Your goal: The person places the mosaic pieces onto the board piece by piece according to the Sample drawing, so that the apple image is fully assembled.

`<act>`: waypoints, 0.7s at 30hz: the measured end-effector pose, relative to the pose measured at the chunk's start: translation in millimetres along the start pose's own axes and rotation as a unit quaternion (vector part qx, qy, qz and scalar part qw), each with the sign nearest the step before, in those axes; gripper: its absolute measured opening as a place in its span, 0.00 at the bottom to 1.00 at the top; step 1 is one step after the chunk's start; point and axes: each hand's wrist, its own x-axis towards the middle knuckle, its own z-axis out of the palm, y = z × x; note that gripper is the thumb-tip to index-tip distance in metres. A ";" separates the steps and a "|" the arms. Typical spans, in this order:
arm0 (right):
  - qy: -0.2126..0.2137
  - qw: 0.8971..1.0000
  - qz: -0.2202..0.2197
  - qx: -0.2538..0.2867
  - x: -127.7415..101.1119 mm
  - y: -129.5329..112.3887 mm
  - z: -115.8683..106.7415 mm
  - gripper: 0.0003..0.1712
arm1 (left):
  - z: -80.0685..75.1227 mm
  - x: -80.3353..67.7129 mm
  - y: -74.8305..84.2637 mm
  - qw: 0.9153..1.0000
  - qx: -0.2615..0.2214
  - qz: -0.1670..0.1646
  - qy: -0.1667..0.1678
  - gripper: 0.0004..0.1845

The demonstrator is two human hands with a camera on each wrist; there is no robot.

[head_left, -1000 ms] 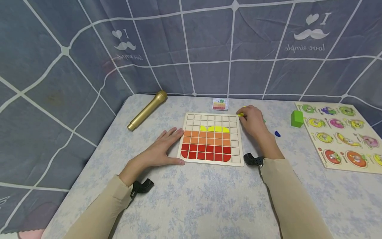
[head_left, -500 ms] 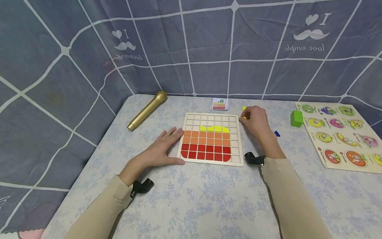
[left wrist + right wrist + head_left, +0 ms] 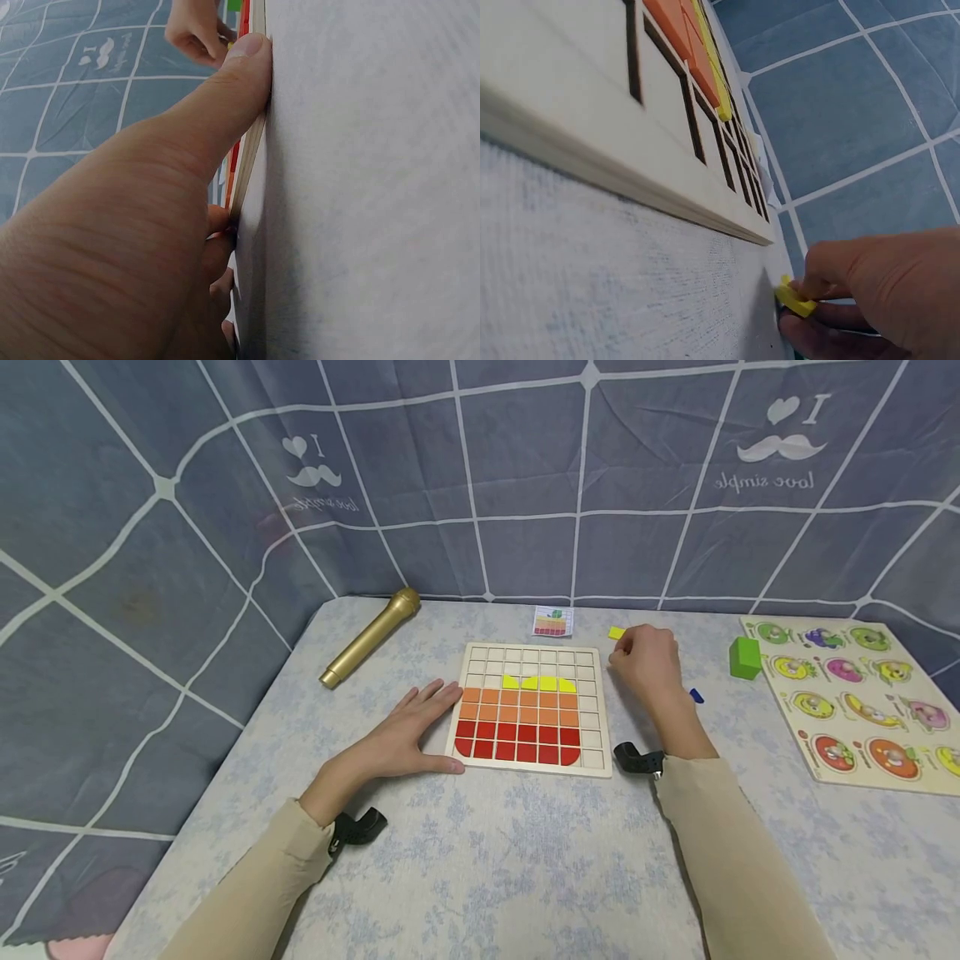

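The wooden grid board (image 3: pixel 591 740) lies flat on the table. Rows of red tiles (image 3: pixel 517 743), orange tiles (image 3: pixel 519 705) and yellow tiles (image 3: pixel 550 683) fill part of it. My left hand (image 3: pixel 397 737) rests at the board's left edge, fingers spread and thumb against the near left corner. Beyond the board's right side, my right hand (image 3: pixel 648 663) pinches a small yellow tile (image 3: pixel 798 303) between thumb and fingers, close to the tabletop. The head view hides that tile behind the hand. Another yellow tile (image 3: pixel 617 632) lies just past the fingers.
A picture card (image 3: pixel 552 621) lies behind the board. To the right are a small blue tile (image 3: pixel 697 696), a green block (image 3: pixel 745 658) and a fruit puzzle board (image 3: pixel 855 779). A gold microphone (image 3: pixel 370 637) lies at back left. Patterned cloth hangs behind the table.
My right hand has shifted slightly right, away from the board's far right corner, uncovering the yellow tile beyond it. My left hand and the board have stayed put.
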 end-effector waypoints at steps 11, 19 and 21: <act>-0.003 0.997 0.004 0.077 -4.6 -9.3 -6.7 0.08 | 0.0 -0.9 1.5 1.000 -0.001 -0.003 0.000 0.62; -0.060 0.989 0.031 0.129 -4.3 -25.5 -9.4 0.11 | -1.0 -0.9 2.5 1.000 -0.004 0.000 0.001 0.62; -0.073 0.986 0.032 0.146 -4.1 -29.6 -6.5 0.11 | -0.9 -0.7 2.5 1.000 -0.004 0.001 0.001 0.62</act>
